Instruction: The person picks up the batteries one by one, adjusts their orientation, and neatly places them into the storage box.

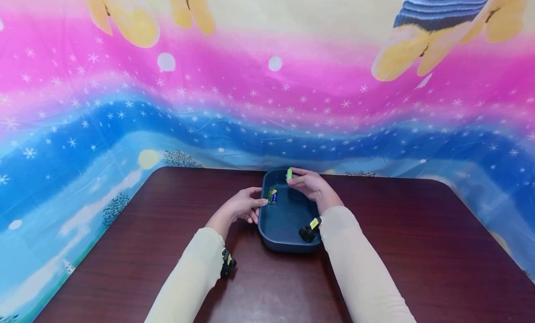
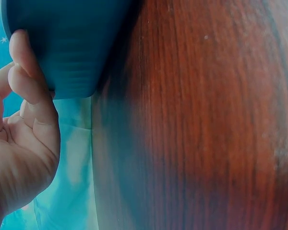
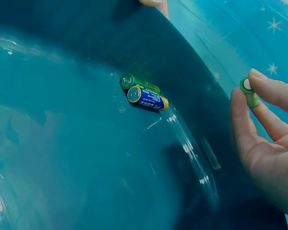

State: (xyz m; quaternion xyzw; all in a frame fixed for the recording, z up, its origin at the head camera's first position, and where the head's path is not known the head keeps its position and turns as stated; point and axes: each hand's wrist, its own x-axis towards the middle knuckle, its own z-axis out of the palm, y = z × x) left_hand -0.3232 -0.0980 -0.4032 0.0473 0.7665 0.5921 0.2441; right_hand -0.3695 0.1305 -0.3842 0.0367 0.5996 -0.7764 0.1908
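1. While the head view looks down on both hands, it lists a dark blue tray (image 1: 288,242) on the brown desk (image 1: 418,248), near the far edge.
   - Right hand (image 1: 311,186): over the tray's far end, pinching a green battery (image 1: 289,174) between thumb and fingertips.
   - Left hand (image 1: 242,206): fingers touching the tray's left rim, just beside two batteries (image 1: 272,196) lying inside.
   - Judgement: the pinched cell is best lowered close to the tray floor before the pinch eases, with the left hand steadying the rim so the tray does not slide.

2. Left wrist view.
   - Left hand (image 2: 19,143): loosely curled, its fingers (image 2: 26,72) against the tray's outer wall (image 2: 67,43); it grips nothing round.
   - Desk (image 2: 206,120): red-brown grain, blurred.
   - No batteries in sight here.

3. Right wrist view.
   - Right hand (image 3: 269,139): fingers part curled, pinching the green battery (image 3: 250,92) at the tray's rim; its pale end cap faces the camera.
   - Tray (image 3: 62,158): glossy, smooth floor; a dropped cell would likely roll.
   - Resting inside, side by side and touching: one green cell (image 3: 134,82) and one blue cell (image 3: 147,97) with a yellow band, both small cylinders with metal ends.
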